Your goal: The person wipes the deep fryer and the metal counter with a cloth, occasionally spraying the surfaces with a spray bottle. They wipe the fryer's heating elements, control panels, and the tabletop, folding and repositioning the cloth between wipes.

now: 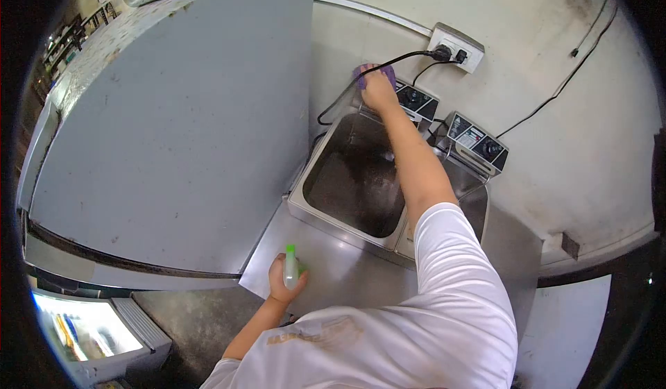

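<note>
My right hand (pixel 379 92) reaches over the double deep fryer (pixel 347 231) and presses a purple cloth (pixel 388 74) to the back left control box (pixel 414 99). Its fingers are closed over the cloth. Below the outstretched arm lies the left fryer tank (pixel 354 181), dark and stained inside. Low over the steel counter, my left hand (pixel 283 281) is wrapped round a spray bottle (pixel 291 269) with a green top. My arm covers part of the right tank (pixel 475 208). A second control box (pixel 475 139) stands behind that tank.
A tall grey cabinet side (pixel 173 125) borders the counter (pixel 333 267) on the left. Black cords run from the wall socket (pixel 456 47) down behind the fryer, and one passes close to my right hand. A lit glass-topped case (pixel 90 330) stands at lower left.
</note>
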